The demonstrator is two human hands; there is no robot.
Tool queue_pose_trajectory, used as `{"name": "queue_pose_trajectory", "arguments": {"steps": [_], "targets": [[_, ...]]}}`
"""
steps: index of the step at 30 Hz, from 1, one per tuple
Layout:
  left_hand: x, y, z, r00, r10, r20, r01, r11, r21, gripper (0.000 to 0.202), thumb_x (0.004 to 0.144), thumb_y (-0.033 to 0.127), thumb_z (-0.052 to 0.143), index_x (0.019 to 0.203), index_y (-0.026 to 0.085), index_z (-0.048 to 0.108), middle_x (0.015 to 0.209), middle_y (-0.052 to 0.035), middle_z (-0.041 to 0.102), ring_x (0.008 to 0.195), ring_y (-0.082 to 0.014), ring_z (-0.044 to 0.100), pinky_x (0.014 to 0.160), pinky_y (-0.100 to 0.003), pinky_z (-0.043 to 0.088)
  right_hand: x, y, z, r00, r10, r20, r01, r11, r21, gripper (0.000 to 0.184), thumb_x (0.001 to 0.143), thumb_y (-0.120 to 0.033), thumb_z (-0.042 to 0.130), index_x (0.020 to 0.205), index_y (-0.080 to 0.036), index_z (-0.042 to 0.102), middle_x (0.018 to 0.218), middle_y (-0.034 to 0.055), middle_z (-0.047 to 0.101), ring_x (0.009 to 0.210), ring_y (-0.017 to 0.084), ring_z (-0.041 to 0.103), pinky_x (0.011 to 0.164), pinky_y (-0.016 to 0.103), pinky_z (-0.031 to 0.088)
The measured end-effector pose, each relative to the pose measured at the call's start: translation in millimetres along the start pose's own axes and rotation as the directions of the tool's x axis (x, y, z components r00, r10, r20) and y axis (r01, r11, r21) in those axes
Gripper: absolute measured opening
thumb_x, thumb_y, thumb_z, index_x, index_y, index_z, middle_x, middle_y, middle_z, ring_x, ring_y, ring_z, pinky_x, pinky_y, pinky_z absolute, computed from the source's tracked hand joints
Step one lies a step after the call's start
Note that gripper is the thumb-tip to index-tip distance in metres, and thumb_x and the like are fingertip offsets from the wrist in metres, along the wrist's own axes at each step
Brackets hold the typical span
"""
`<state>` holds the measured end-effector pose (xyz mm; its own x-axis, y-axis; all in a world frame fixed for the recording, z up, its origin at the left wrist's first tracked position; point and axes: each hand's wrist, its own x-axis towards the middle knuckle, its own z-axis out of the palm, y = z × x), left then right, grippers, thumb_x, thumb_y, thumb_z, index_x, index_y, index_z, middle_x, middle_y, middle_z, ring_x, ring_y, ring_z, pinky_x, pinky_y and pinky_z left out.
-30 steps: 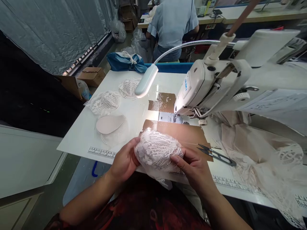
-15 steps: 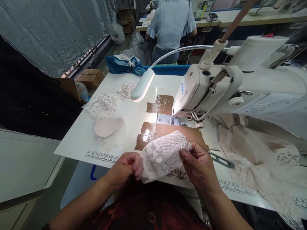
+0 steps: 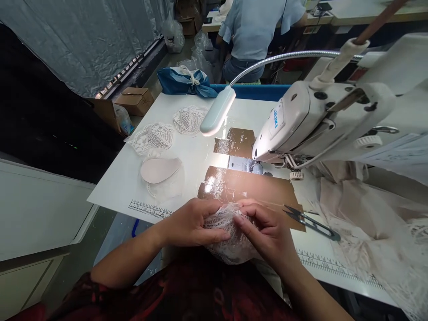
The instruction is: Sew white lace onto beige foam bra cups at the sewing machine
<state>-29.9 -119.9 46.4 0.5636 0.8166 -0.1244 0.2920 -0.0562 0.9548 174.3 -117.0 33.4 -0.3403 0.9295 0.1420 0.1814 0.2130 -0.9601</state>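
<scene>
A white lace bra cup (image 3: 230,249) is between my two hands at the table's front edge, its patterned side up. My left hand (image 3: 197,223) grips its left side, the thumb lying across the lace. The fingers of my right hand (image 3: 264,227) pinch its upper right edge. Just right of that hand, thread snips (image 3: 314,223) lie partly on brown tape. Beyond my hands stands the white sewing machine (image 3: 284,120), its needle area lit by a lamp (image 3: 219,111).
Two lace cups (image 3: 154,138) and a beige pad (image 3: 161,170) on thin fabric lie at left. Beige fabric and lace (image 3: 361,214) heap at right. A blue cloth bundle (image 3: 185,80) sits at the back edge; a person in light blue (image 3: 254,31) sits beyond.
My left hand has moved right and closed round the lace cup, which is now lower and more bunched. My right hand has come in nearer. The view has shifted left.
</scene>
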Motion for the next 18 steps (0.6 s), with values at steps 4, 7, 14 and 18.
{"name": "queue_pose_trajectory", "arguments": {"steps": [4, 7, 14, 18], "targets": [[2.3, 2.1, -3.1, 1.0, 0.017, 0.013, -0.016, 0.997, -0.072, 0.028, 0.077, 0.036, 0.069, 0.094, 0.014, 0.064, 0.075, 0.0002, 0.057, 0.067, -0.011, 0.05, 0.06, -0.02, 0.04, 0.3, 0.1, 0.7, 0.998, 0.034, -0.045, -0.034, 0.999, 0.003, 0.016, 0.083, -0.027, 0.063, 0.069, -0.02, 0.063, 0.074, 0.0031, 0.067, 0.066, 0.016, 0.062, 0.059, 0.027, 0.049], [5.7, 4.3, -6.9, 1.0, 0.005, -0.003, -0.005, 0.995, -0.101, 0.031, 0.077, 0.035, 0.07, 0.098, 0.013, 0.065, 0.08, -0.0015, 0.06, 0.072, -0.013, 0.053, 0.065, -0.021, 0.043, 1.6, 0.2, 2.3, 0.998, 0.044, -0.041, -0.045, 0.999, -0.016, 0.016, 0.083, -0.028, 0.062, 0.068, -0.02, 0.062, 0.069, 0.0026, 0.065, 0.063, 0.015, 0.06, 0.057, 0.027, 0.049], [17.7, 2.1, -8.5, 0.996, -0.081, 0.033, 0.087, 0.971, -0.223, 0.026, 0.086, 0.036, 0.06, 0.09, 0.011, 0.065, 0.077, -0.0027, 0.059, 0.071, -0.0122, 0.052, 0.064, -0.022, 0.042, 5.4, -1.7, 0.0, 0.998, 0.03, -0.049, -0.033, 0.997, -0.064, 0.018, 0.081, -0.027, 0.063, 0.065, -0.02, 0.061, 0.066, 0.0021, 0.066, 0.06, 0.014, 0.058, 0.055, 0.027, 0.046], [24.0, 2.5, -5.8, 0.992, -0.12, 0.027, 0.123, 0.959, -0.255, 0.027, 0.086, 0.036, 0.06, 0.08, 0.01, 0.062, 0.068, 0.0003, 0.051, 0.062, -0.0089, 0.045, 0.055, -0.02, 0.035, 4.7, 3.9, -2.1, 0.991, 0.126, -0.041, -0.125, 0.992, 0.017, 0.018, 0.08, -0.031, 0.065, 0.068, -0.02, 0.06, 0.068, 0.0022, 0.066, 0.061, 0.014, 0.058, 0.055, 0.025, 0.046]]}}
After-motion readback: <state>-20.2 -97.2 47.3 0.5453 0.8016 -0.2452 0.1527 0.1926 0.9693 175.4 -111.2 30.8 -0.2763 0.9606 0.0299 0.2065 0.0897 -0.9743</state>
